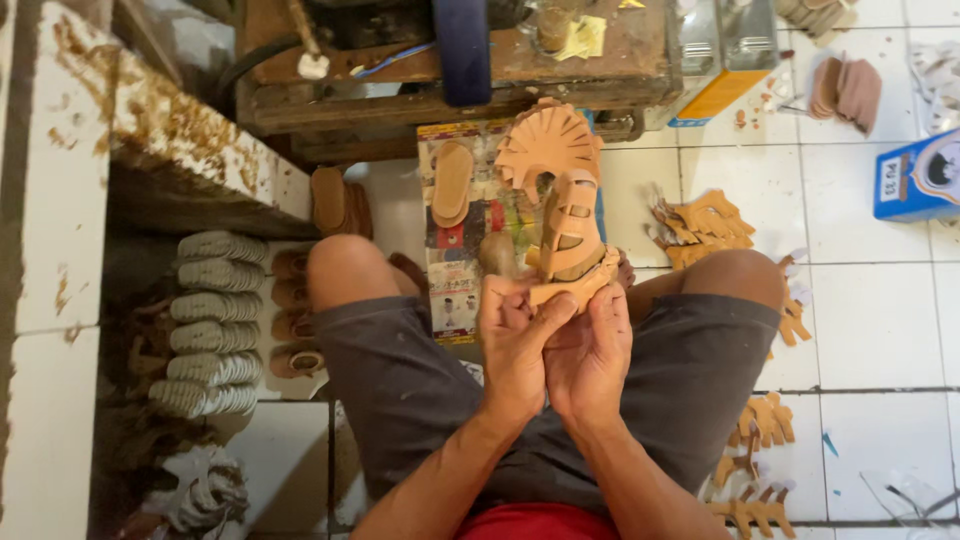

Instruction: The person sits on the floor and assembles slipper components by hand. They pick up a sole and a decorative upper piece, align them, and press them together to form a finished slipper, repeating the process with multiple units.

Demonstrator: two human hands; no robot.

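head view, looking down: a tan strappy sandal upper (568,235) is held upright above the lap of a seated person in grey shorts (420,380). the left hand (515,345) is closed around the lower end of the upper, its thumb pressed across the tan edge; the right hand (592,350) is pressed against the same end from the other side, fingers curled onto it, so that both hands touch each other below the upper. the fan-shaped slotted end of the upper points away from the body. just beyond the upper, a printed paper sheet (460,230) is spread on the white tiled floor (870,320), and a tan insole (452,183) lies on it. farther beyond the upper stands a worn wooden bench (560,70). to the left of the upper, a stack of grey ridged soles (210,325) is ranked. to the right of the upper, cut tan strap pieces (700,228) lie scattered, and a blue box (915,175) sits well apart.
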